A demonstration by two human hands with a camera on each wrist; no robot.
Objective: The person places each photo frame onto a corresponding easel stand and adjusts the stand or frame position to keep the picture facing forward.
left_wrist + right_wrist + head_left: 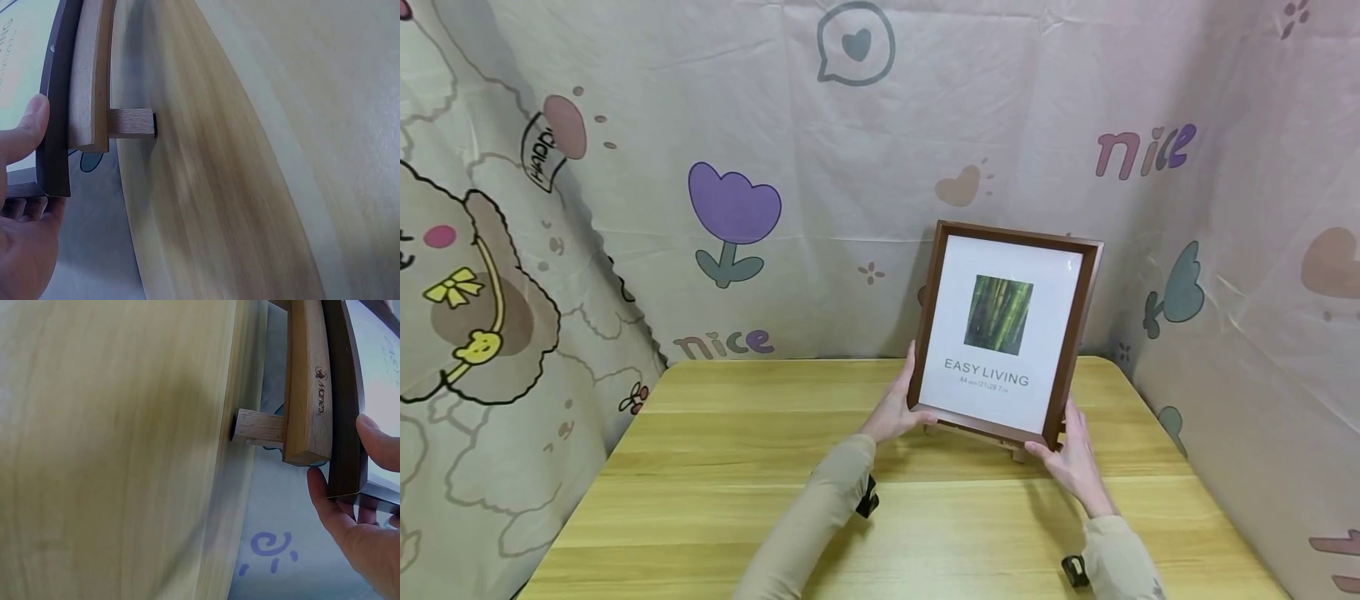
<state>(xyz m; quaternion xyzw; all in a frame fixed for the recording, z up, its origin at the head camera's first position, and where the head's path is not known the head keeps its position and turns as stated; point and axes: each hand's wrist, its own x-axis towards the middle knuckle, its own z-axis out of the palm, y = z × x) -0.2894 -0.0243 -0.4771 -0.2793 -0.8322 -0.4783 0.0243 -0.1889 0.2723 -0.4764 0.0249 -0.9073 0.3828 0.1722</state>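
Observation:
A dark brown picture frame (951, 325) leans back slightly on a small wooden easel (306, 406), over the right part of the table. Behind its glazing are a white sheet with a green bamboo picture and the words "EASY LIVING". My left hand (895, 408) grips the lower left corner, thumb on the front and fingers around the side. At the lower right corner, my right hand (1075, 458) holds the frame the same way, one finger close to the easel ledge's end. The frame's bottom edge lies along that ledge; most of the easel is hidden behind it.
The wooden table (737, 467) has its back edge just behind the easel. Printed cloth (820, 167) hangs behind the table and along both sides. Each wrist carries a small black device (867, 498) below the sleeve.

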